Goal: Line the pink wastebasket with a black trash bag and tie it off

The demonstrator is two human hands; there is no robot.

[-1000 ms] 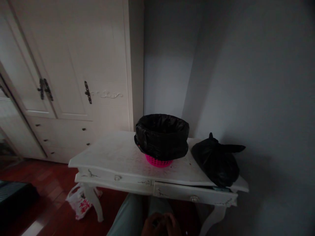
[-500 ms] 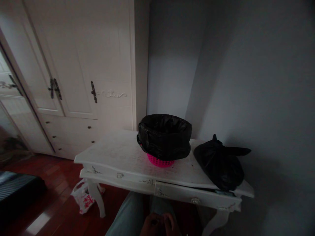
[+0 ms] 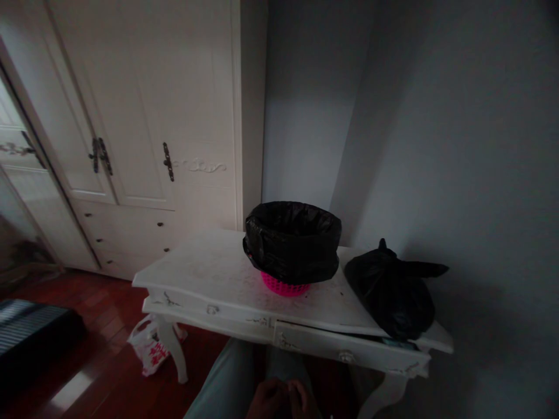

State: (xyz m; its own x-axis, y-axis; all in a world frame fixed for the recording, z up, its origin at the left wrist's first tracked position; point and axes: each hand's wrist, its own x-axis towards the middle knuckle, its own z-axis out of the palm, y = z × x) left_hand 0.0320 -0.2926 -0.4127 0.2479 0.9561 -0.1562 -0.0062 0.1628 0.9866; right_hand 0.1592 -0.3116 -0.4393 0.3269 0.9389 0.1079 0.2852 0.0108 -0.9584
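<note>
Low in the head view, my left hand [image 3: 266,398] and my right hand [image 3: 302,398] are close together over my lap, fingers curled inward. Dim light hides whether anything is between them. Beyond them stands a white table [image 3: 196,267]. On it sits a pink perforated basket [image 3: 285,286], lined with a black garbage bag [image 3: 292,250] folded over its rim and gaping at the top. To the right lies a full, knotted black bag [image 3: 391,294] at the table's edge. Neither hand touches the table or these things.
The table's right drawer [image 3: 323,343] is slightly pulled out. A white plastic bag with red print [image 3: 151,346] rests on the red-brown floor [image 3: 105,349] by the left table leg. A white wardrobe [image 3: 201,116] stands behind, and a dark ridged object [image 3: 35,334] is at far left.
The view has shifted very slightly. My hands stay together over my lap, with the fingers a little changed in position. The basket and both black bags have not moved.
</note>
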